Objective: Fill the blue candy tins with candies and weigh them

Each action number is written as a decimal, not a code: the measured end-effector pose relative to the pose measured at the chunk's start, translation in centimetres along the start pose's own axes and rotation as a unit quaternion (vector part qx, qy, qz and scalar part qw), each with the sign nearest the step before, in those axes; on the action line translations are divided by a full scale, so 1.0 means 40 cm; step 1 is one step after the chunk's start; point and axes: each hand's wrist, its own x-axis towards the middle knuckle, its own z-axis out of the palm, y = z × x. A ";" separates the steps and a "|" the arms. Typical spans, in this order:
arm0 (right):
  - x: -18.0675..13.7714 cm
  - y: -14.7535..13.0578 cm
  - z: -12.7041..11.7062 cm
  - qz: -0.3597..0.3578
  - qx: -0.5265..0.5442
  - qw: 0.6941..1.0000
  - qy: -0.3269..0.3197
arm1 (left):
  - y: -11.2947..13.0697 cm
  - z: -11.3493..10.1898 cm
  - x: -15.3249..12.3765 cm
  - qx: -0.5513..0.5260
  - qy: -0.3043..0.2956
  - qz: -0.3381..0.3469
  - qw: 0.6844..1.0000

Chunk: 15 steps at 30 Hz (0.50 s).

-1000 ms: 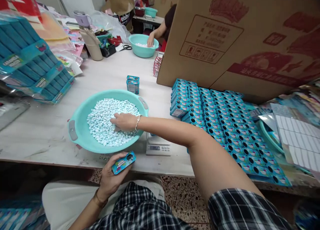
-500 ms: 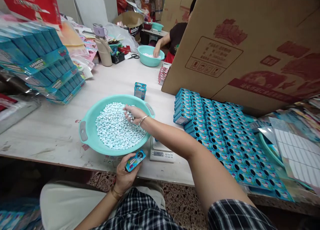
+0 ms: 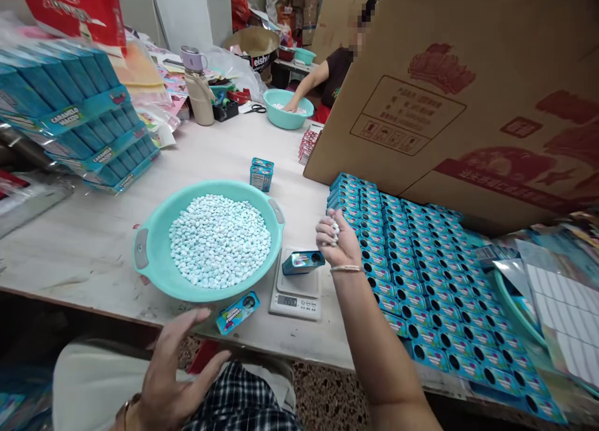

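Candies (image 3: 219,241), small, rounded and pale, lie heaped in a green basin (image 3: 158,234) on the white table (image 3: 210,156); a few more are in the right hand (image 3: 339,237). We find that hand's fingers curled around them, palm turned up, raised beside the scale (image 3: 311,309) and in front of the rows of blue boxes (image 3: 421,281). We find the left hand (image 3: 168,368) holding nothing, thumb and fingers well apart, next to a small box (image 3: 238,312) lying near the table's front edge, just below the basin. A second box (image 3: 302,262) rests on the scale; the display is too small for us to read with certainty.

We judge the candies light, hard and smooth, liable to roll from a loose palm; a cupped hand with closed fingers suits them. We judge the small box light and fairly stiff, its glossy skin slightly slippery, best held by its long sides, clear of the dark round spot on its face.

Against the frame half a second earlier, we note that the left hand no longer holds the small box, the right hand is away from the basin, and the second box now shows fully.
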 end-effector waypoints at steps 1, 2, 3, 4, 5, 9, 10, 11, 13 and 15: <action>-0.012 -0.001 -0.030 -0.017 0.008 1.000 0.021 | 0.032 0.011 0.051 -0.008 -0.038 0.018 0.999; -0.021 0.001 -0.054 -0.032 0.013 0.999 0.042 | 0.063 0.031 0.107 -0.018 -0.080 0.034 0.996; -0.028 0.006 -0.070 -0.044 0.019 0.997 0.064 | 0.093 0.059 0.165 -0.028 -0.126 0.049 0.990; -0.031 0.011 -0.079 -0.055 0.027 0.995 0.084 | 0.120 0.094 0.221 -0.032 -0.171 0.062 0.983; -0.034 0.016 -0.082 -0.064 0.039 0.992 0.103 | 0.143 0.133 0.271 -0.031 -0.205 0.080 0.975; -0.037 0.028 -0.064 -0.105 0.084 0.981 0.139 | 0.192 0.289 0.393 0.003 -0.294 0.106 0.950; -0.039 0.030 -0.058 -0.117 0.082 0.979 0.143 | 0.196 0.319 0.405 0.017 -0.308 0.104 0.945; -0.041 0.033 -0.053 -0.131 0.076 0.978 0.145 | 0.198 0.344 0.412 0.030 -0.322 0.101 0.941; -0.045 0.041 -0.045 -0.162 0.056 0.974 0.145 | 0.199 0.376 0.417 0.045 -0.340 0.090 0.935; -0.049 0.051 -0.041 -0.188 0.042 0.971 0.138 | 0.198 0.390 0.416 0.046 -0.345 0.077 0.934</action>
